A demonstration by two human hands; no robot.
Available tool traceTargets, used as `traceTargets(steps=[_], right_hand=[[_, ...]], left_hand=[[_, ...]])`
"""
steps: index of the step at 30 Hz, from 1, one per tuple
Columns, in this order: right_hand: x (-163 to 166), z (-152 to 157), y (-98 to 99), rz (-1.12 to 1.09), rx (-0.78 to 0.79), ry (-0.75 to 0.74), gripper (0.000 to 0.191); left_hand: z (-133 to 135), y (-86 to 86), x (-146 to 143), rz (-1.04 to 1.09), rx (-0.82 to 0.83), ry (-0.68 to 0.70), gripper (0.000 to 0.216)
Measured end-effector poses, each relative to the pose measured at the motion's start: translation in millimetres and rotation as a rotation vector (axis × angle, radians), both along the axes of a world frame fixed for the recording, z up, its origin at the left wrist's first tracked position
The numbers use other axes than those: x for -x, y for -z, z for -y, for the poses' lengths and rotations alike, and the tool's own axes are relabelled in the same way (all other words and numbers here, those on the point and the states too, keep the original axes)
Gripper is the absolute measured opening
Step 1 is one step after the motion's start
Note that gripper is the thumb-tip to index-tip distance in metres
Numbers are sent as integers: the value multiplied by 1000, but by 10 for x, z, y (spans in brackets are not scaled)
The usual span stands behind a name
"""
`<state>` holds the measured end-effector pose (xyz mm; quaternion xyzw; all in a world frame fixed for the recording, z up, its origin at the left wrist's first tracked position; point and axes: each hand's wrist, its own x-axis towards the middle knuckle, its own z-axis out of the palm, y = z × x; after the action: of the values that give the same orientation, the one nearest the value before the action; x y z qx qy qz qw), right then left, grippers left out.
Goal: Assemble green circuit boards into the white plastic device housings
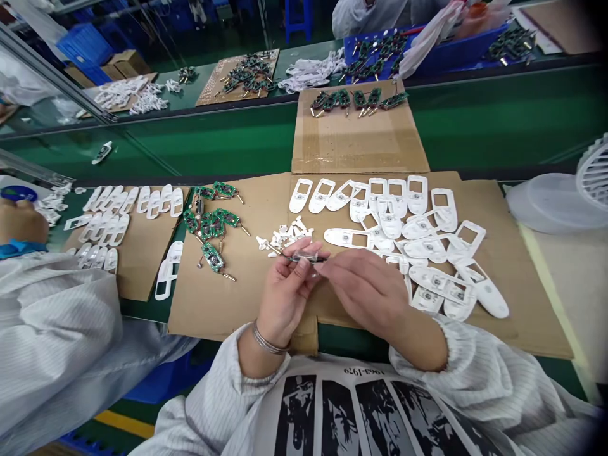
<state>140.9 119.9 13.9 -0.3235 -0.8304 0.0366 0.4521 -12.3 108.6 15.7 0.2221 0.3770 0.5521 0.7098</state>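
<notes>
Brown cardboard (237, 307) covers the green bench right in front of you. Above it, your left hand (287, 282) has its thumb and fingers pinched on a small dark part with a clear section (306, 256). Your right hand (373, 288) has its fingers close together at that part's right end; whether they grip it, you cannot tell from this angle. Just beyond your left fingertips lies a pile of small white pieces (287, 234). Green circuit boards (212, 225) with metal tips lie to your left, and white shells (430, 247) overlap to your right. Farther off, more boards (342, 99) line a raised cardboard sheet (356, 142), and behind that, beside a blue bin (468, 52), a co-worker's pale sleeve (349, 19) shows.
</notes>
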Motion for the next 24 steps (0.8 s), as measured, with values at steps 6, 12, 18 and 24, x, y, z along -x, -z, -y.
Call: traceTargets(steps=[6, 12, 18, 24], right_hand=[[-96, 59, -137, -146, 149, -253, 30], [-96, -16, -359, -258, 691, -21, 8], [-62, -80, -338, -359, 965, -120, 9], [-74, -60, -330, -390, 1008, -102, 10]], left_hand=[[-18, -31, 106, -79, -101, 20, 43], [30, 1, 165, -151, -170, 51, 33], [83, 96, 167, -213, -302, 23, 27], [48, 40, 210, -417, -457, 109, 28]])
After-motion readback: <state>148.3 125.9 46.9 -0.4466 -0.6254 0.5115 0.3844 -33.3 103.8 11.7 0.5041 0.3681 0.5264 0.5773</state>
